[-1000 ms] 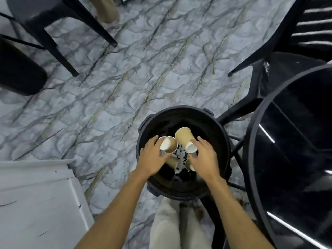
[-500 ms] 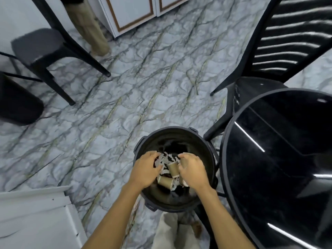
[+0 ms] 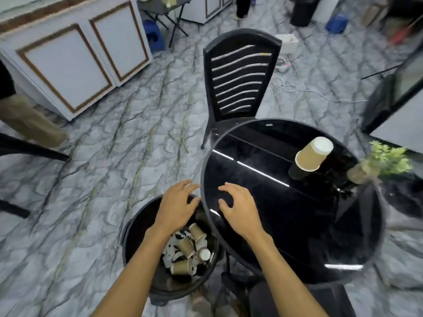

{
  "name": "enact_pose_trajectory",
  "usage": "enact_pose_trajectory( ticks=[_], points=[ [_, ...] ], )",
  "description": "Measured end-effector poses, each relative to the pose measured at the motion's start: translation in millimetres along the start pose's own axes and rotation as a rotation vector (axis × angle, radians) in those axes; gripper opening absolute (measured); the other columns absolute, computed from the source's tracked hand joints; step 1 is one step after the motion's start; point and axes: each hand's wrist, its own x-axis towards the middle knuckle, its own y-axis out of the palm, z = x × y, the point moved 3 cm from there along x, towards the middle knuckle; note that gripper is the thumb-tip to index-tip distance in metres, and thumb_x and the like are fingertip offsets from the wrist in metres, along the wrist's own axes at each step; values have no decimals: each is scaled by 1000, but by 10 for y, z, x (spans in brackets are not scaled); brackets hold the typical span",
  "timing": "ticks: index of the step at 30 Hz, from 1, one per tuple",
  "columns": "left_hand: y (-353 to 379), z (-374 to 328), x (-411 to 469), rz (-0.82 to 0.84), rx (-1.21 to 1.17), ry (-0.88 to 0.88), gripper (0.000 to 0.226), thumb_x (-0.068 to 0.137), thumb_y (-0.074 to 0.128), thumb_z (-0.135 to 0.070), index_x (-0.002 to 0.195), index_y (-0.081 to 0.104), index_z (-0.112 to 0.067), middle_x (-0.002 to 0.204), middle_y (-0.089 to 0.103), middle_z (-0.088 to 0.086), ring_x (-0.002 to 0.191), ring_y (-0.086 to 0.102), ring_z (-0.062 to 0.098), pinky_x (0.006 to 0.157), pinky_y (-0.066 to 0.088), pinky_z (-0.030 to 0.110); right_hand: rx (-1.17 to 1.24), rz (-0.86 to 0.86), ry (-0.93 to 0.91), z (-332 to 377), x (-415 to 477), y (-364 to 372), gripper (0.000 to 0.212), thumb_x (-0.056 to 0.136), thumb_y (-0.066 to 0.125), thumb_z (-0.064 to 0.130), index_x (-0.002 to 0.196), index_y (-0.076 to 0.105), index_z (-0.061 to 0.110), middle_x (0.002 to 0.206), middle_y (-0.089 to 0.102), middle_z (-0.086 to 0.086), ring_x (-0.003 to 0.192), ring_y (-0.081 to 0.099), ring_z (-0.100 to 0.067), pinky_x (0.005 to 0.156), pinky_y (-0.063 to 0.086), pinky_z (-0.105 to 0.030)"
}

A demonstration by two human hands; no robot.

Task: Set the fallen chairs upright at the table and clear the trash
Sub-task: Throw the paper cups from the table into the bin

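A black trash bin (image 3: 137,239) stands on the floor beside the round black table (image 3: 297,225). Several brown paper cups (image 3: 186,247) and crumpled white paper lie inside it. My left hand (image 3: 177,207) hovers above the bin with relaxed fingers, holding nothing. My right hand (image 3: 238,208) hangs over the table's left edge, fingers loosely spread and empty. A brown paper cup with a white lid (image 3: 312,154) sits on the table's far right. A black slatted chair (image 3: 238,78) stands upright behind the table.
A small potted green plant (image 3: 380,163) stands on the table's right edge. White cabinets (image 3: 73,58) line the back left. Another person's leg (image 3: 29,124) and dark chair legs (image 3: 34,152) are at the left. Cables trail over the marble floor behind the chair.
Both hands have let go of the cups and paper, which now lie in the bin, and have lifted out. The view has swung up toward the table and chair.
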Motion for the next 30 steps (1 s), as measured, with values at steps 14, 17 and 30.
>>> enact_pose_trajectory(
  ticks=[14, 17, 30],
  points=[
    [1105, -1289, 683, 170, 96, 315, 58, 98, 48, -41, 152, 30, -29, 162, 19, 0, 152, 9, 20, 122, 11, 47, 60, -330, 326, -1314, -478, -1112, 53, 92, 61, 27, 142, 44, 28, 155, 33, 8, 143, 26, -10, 112, 19, -23],
    [1248, -1395, 929, 184, 109, 332, 61, 99, 47, -41, 154, 25, -27, 163, 17, 1, 152, 8, 21, 122, 10, 48, 66, -375, 343, -1481, -330, -1245, 56, 92, 61, 27, 144, 41, 26, 156, 30, 7, 144, 25, -10, 116, 22, -30],
    [1895, -1394, 1813, 142, 174, 347, 54, 102, 34, -46, 153, 22, -35, 165, 11, -2, 152, -2, 18, 122, -2, 45, 10, -595, 262, -1980, 768, -1689, 67, 84, 71, 24, 143, 41, 24, 159, 23, -6, 142, 26, -19, 109, 21, -24]
  ],
)
